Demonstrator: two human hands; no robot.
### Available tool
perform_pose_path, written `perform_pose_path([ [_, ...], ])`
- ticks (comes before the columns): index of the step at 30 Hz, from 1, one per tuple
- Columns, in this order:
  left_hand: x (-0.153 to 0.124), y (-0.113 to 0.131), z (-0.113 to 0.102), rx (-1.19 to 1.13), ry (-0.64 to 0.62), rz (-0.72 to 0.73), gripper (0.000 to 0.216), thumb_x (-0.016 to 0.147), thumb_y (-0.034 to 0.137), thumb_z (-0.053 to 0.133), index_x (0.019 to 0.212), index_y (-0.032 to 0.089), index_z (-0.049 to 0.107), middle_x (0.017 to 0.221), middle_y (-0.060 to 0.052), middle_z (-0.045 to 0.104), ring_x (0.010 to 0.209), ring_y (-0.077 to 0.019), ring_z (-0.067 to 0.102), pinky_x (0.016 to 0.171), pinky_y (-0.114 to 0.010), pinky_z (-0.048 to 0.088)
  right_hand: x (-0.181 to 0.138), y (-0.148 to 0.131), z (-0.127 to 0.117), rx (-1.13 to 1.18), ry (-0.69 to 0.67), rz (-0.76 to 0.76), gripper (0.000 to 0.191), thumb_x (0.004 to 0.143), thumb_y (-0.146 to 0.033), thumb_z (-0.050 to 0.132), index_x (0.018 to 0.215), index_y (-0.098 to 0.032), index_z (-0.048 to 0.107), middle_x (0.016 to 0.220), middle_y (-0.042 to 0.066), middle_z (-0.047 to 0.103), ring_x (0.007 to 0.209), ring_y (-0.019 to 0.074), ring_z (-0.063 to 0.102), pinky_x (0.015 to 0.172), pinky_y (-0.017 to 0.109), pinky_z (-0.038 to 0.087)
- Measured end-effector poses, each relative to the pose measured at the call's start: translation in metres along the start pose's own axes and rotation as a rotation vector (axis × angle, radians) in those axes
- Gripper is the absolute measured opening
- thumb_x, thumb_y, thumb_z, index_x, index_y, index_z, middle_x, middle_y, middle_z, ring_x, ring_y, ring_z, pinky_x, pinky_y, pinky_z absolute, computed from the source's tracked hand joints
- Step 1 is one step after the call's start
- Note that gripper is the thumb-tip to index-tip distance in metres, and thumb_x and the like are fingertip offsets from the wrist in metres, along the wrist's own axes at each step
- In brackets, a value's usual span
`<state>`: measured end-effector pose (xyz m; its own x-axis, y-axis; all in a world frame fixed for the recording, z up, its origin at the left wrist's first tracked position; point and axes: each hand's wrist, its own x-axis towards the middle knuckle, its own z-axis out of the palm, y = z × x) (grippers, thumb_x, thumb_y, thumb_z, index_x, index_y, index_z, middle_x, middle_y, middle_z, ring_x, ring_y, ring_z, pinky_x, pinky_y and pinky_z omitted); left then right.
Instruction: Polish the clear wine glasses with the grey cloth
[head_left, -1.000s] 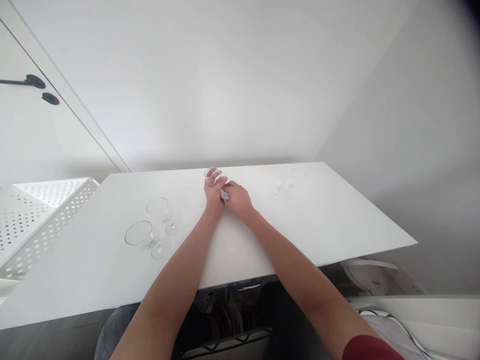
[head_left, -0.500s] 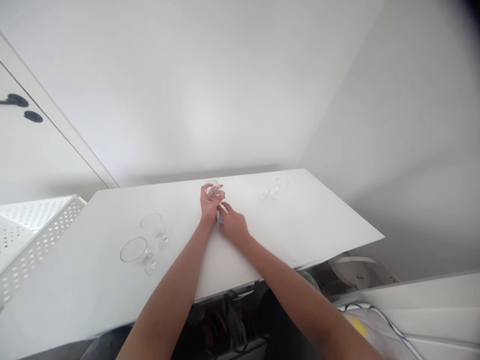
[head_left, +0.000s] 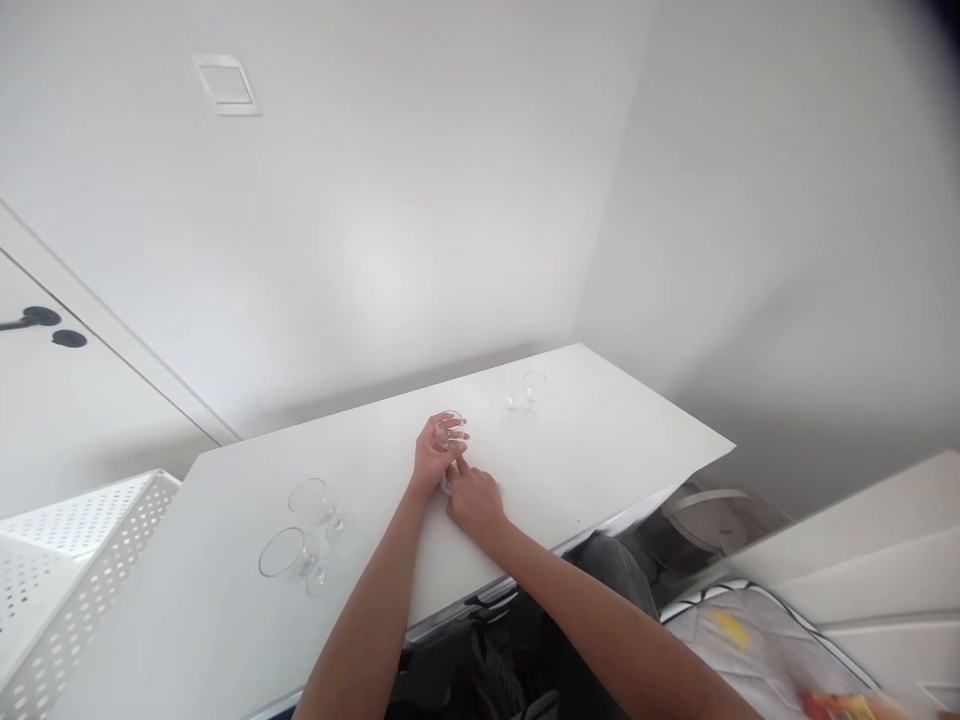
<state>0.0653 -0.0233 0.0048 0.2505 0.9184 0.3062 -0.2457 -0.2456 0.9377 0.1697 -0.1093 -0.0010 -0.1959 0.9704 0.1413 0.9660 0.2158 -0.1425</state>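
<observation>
Through the head view I'm watching both hands working near the middle of the worktop [head_left: 600, 440], and I'm taking the clear glass [head_left: 449, 427] as my landmark. My left grip [head_left: 435, 456] is curling around that glass: the fingers are wrapping its bowl and standing a little apart from one another, so the bowl is sitting inside the grip, with its open rim showing above the hand. My right grip [head_left: 476, 503] is resting just below the glass, on the near side, with a finger reaching up to the left hand. A small pale piece, perhaps cloth [head_left: 445, 487], is peeking out between the two hands, directly below the glass; I'm not able to tell whether the right fingers are pinching it, because the hand is covering most of it.

To the left of the glass and nearer to me, two stemmed glasses are standing close together: the near wine glass [head_left: 285, 553] and, just beyond it, the far wine glass [head_left: 311, 502]. To the right of the glass and farther off, more glassware [head_left: 534, 384] is showing faintly, too washed out for counting. Well left of the glass, a white perforated rack [head_left: 82, 520] is sitting beside the worktop.
</observation>
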Motion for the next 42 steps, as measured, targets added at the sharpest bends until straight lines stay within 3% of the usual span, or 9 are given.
perform_pose_path([
  [4,0.001,-0.005,0.0,0.019,-0.019,-0.009,0.057,0.077,0.031,0.087,0.126,0.023,0.058,0.129,-0.015,0.068,0.1,-0.0233,0.073,0.086,-0.04,0.06,0.001,-0.001,0.0,0.006,-0.009,0.013,0.045,0.091,-0.016,0.051,0.135,-0.013,0.061,0.135,0.02,0.066,0.09,0.0255,0.072,0.077,0.037,0.055],
  [13,-0.003,-0.005,0.0,0.057,-0.019,-0.043,0.055,0.081,0.034,0.085,0.127,0.025,0.056,0.133,-0.016,0.067,0.108,-0.0246,0.072,0.092,-0.042,0.059,0.002,-0.003,0.001,0.007,-0.02,0.033,0.054,0.089,-0.016,0.05,0.142,-0.01,0.058,0.146,0.027,0.058,0.088,0.0293,0.074,0.076,0.043,0.056],
  [17,-0.002,-0.011,0.002,0.059,-0.044,-0.085,0.079,0.076,0.033,0.089,0.144,0.028,0.048,0.132,-0.016,0.067,0.108,-0.0242,0.072,0.095,-0.043,0.057,-0.005,0.004,-0.003,-0.019,-0.047,0.055,0.06,0.091,-0.017,0.048,0.15,-0.01,0.052,0.153,0.03,0.051,0.089,0.0297,0.075,0.077,0.044,0.057],
  [21,0.0,-0.013,0.001,0.026,-0.086,-0.058,0.103,0.071,0.036,0.092,0.155,0.029,0.034,0.137,-0.015,0.063,0.117,-0.0242,0.066,0.103,-0.044,0.053,-0.017,0.032,-0.01,-0.017,-0.068,0.096,0.065,0.093,-0.017,0.044,0.157,-0.013,0.044,0.163,0.026,0.041,0.096,0.031,0.075,0.081,0.047,0.058],
  [24,0.001,-0.011,0.0,0.071,-0.096,-0.019,0.096,0.074,0.042,0.089,0.153,0.028,0.037,0.139,-0.014,0.059,0.118,-0.0231,0.062,0.103,-0.041,0.052,-0.03,0.064,-0.016,-0.029,-0.097,0.158,0.064,0.093,-0.017,0.043,0.157,-0.013,0.045,0.166,0.023,0.039,0.101,0.0312,0.075,0.085,0.047,0.058],
  [29,0.0,-0.01,-0.001,0.183,-0.05,-0.015,0.081,0.078,0.048,0.084,0.148,0.029,0.046,0.128,-0.011,0.059,0.105,-0.0207,0.061,0.085,-0.034,0.053,-0.05,0.122,-0.024,-0.067,-0.117,0.265,0.066,0.09,-0.015,0.045,0.156,-0.016,0.046,0.167,0.017,0.041,0.108,0.0299,0.073,0.091,0.046,0.057],
  [32,0.0,-0.009,-0.001,0.222,-0.04,-0.01,0.071,0.083,0.052,0.078,0.143,0.028,0.049,0.124,-0.01,0.059,0.102,-0.0199,0.061,0.085,-0.034,0.051,-0.054,0.149,-0.028,-0.081,-0.119,0.323,0.065,0.093,-0.016,0.044,0.157,-0.017,0.044,0.168,0.016,0.038,0.11,0.0289,0.073,0.091,0.045,0.057],
  [36,-0.001,-0.007,0.0,0.244,-0.059,0.001,0.06,0.087,0.057,0.072,0.135,0.026,0.054,0.125,-0.01,0.056,0.099,-0.019,0.06,0.087,-0.034,0.05,-0.043,0.17,-0.032,-0.083,-0.114,0.385,0.064,0.094,-0.017,0.042,0.158,-0.02,0.043,0.17,0.015,0.034,0.11,0.027,0.073,0.088,0.042,0.057],
  [42,-0.003,-0.004,0.002,0.29,-0.041,0.005,0.052,0.09,0.062,0.066,0.126,0.024,0.06,0.121,-0.01,0.059,0.096,-0.0193,0.059,0.083,-0.032,0.049,-0.019,0.18,-0.035,-0.092,-0.129,0.39,0.064,0.096,-0.017,0.041,0.16,-0.023,0.041,0.171,0.013,0.034,0.109,0.0267,0.073,0.088,0.041,0.057],
])
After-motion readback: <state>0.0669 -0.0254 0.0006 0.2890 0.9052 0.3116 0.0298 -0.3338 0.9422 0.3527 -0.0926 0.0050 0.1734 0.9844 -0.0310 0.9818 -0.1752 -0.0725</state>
